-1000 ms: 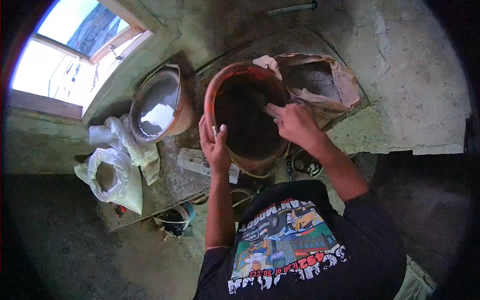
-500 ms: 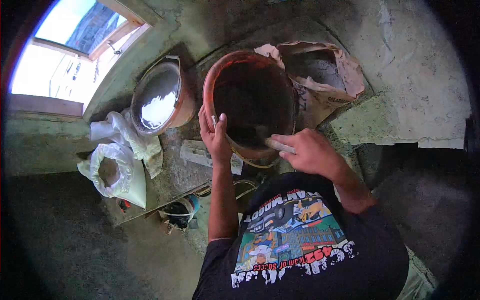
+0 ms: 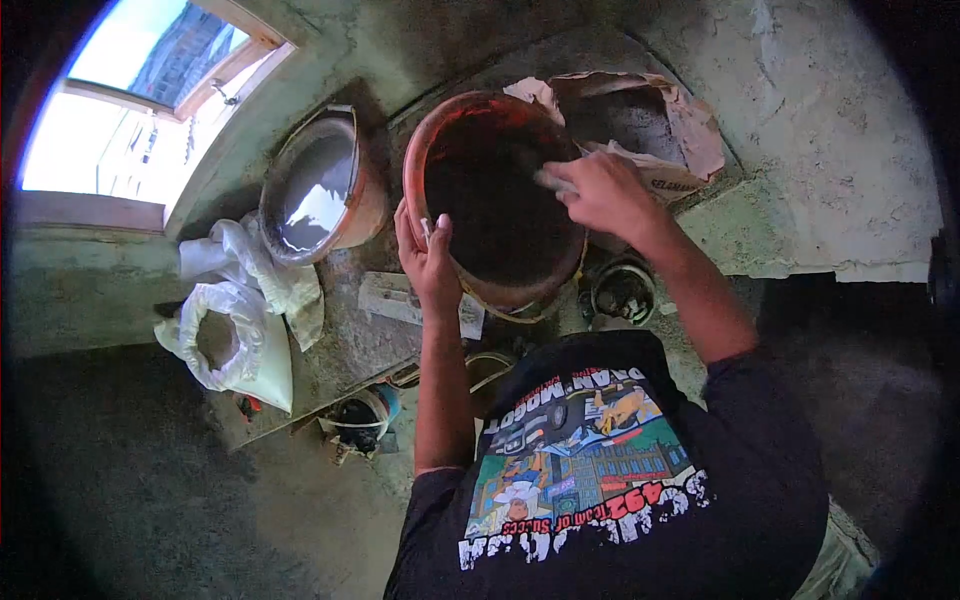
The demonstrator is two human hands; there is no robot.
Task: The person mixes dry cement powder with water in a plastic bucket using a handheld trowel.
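My left hand (image 3: 430,262) is closed on the near-left rim of an orange-red bucket (image 3: 418,150), which is tipped so its dark inside faces me. My right hand (image 3: 612,195) reaches over the bucket's right side, fingers wrapped round a short pale-handled tool (image 3: 552,181). The tool's working end is inside the bucket, too dark and blurred to make out. Dark material inside the bucket barely shows. A yellowish bail handle (image 3: 535,319) hangs at the bucket's near side.
A second bucket (image 3: 368,205) holding water stands to the left. Beyond the first bucket is an open paper sack (image 3: 690,125) of grey powder. A white sack (image 3: 262,350), a flat board (image 3: 390,298), a small container (image 3: 622,290) and a pail (image 3: 362,420) lie nearer.
My right hand has moved up and away from me along the bucket's right side with the tool. The bucket has shifted slightly; my left hand keeps its hold.
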